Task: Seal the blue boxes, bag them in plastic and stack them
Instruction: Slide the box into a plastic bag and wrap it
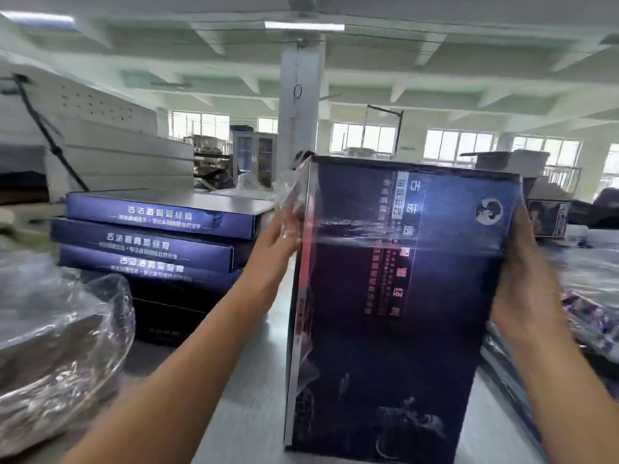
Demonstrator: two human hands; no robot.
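Observation:
A tall dark blue box (pixel 395 313) stands upright on end in front of me, partly covered by a clear plastic bag (pixel 294 202) whose loose end bunches at the box's upper left corner. My left hand (pixel 279 236) grips the box's left edge and the plastic there. On the opposite edge my right hand (pixel 526 289) holds the box, fingers curled behind it. To the left lies a stack of flat blue boxes (pixel 157 239) on the table.
A heap of clear plastic bags (pixel 57 346) lies at the near left. More plastic and printed items (pixel 589 296) sit at the right. A white pillar (pixel 298 105) and shelving stand behind. Grey table surface (pixel 244 396) shows between my arms.

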